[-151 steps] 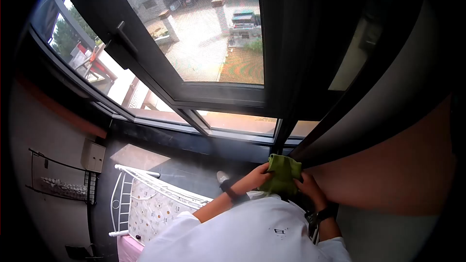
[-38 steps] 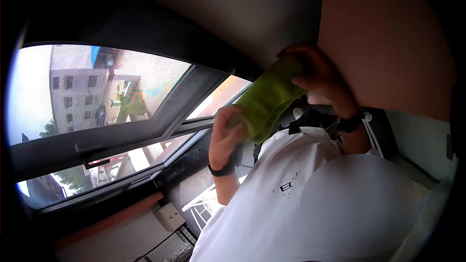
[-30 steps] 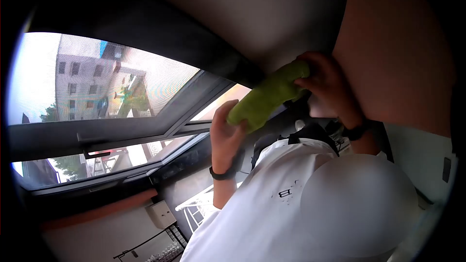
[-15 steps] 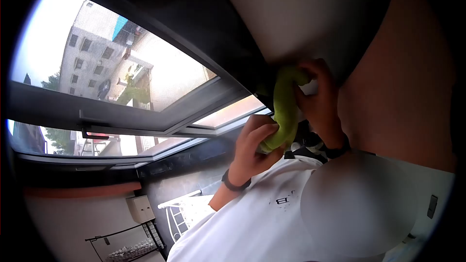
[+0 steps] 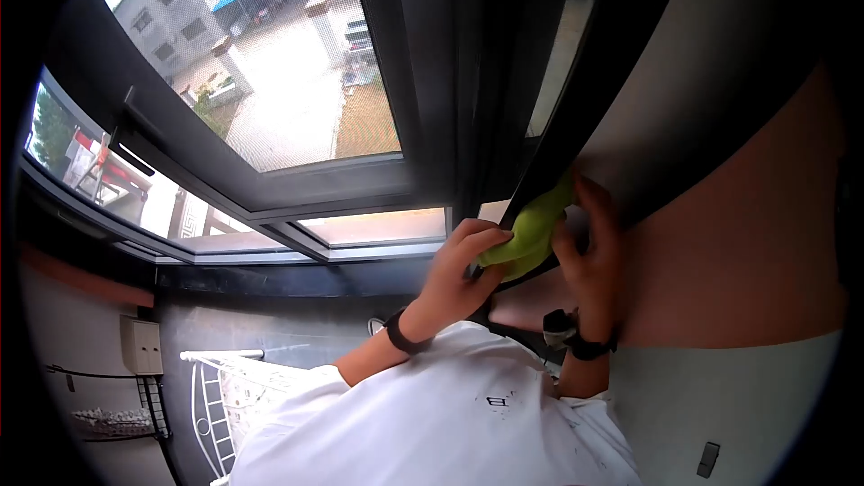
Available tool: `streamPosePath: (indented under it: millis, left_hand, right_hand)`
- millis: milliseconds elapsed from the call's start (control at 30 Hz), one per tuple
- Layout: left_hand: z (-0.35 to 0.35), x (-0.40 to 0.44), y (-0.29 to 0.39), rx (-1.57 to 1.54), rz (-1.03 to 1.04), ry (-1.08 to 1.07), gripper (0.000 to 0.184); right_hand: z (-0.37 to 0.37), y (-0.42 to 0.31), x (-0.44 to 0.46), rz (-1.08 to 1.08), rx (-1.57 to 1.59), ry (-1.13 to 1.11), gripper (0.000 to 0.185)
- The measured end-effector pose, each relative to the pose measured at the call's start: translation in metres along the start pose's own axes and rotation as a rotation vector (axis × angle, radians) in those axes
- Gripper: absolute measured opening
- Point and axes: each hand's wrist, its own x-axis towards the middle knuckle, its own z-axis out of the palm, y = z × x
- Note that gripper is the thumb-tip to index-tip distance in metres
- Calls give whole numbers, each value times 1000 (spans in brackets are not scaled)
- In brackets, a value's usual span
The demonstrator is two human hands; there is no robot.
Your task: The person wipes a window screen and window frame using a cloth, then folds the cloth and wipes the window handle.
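A green cloth (image 5: 533, 232), bunched into a roll, is stretched between my two hands beside the dark edge of the window frame. My left hand (image 5: 462, 268) grips its lower left end, thumb and fingers closed on it. At the upper right end, my right hand (image 5: 589, 238) pinches the cloth between thumb and fingers, close to the wall (image 5: 720, 243). Both wrists wear dark bands. Part of the cloth is hidden behind my fingers.
A dark-framed window (image 5: 333, 175) with a screen and a handle (image 5: 135, 139) fills the upper left. Below stands a white metal bed frame (image 5: 209, 405). A small cabinet (image 5: 141, 345) and a black wire rack (image 5: 151, 405) are at the far left.
The view has swung back towards the window and floor. The cloth, earlier a folded pad and then stretched out, is now bunched between my hands beside the frame and wall.
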Motion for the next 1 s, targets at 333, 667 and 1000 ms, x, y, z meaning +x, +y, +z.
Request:
streamPosePath:
  millis: [333,667,1000]
  left_hand:
    - [-3,3,17,-72,42,-21,47]
    - [7,37,49,-85,208,-90,46]
    - [0,36,37,-70,147,-61,48]
  right_hand:
    - [18,19,-18,277,232,143,35]
    - [7,-13,19,357,468,495,24]
    - [2,-9,29,380,287,418,23]
